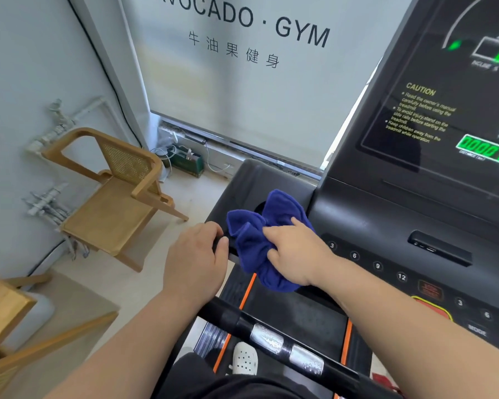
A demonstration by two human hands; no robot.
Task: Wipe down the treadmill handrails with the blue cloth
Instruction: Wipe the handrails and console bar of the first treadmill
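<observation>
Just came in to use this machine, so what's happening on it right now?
A person standing on the treadmill is cleaning it. Their right hand grips a bunched blue cloth pressed against the left side of the console, near the cup-holder recess. Their left hand is wrapped around the black side handrail beside the cloth. The front handrail with silver sensor plates sits nearer the body, untouched. The console display is lit, showing zeros.

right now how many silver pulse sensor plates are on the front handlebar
2, side by side on the black front handlebar: one silver plate nearer the left hand, another to its right. More may be hidden beyond the frame.
</observation>
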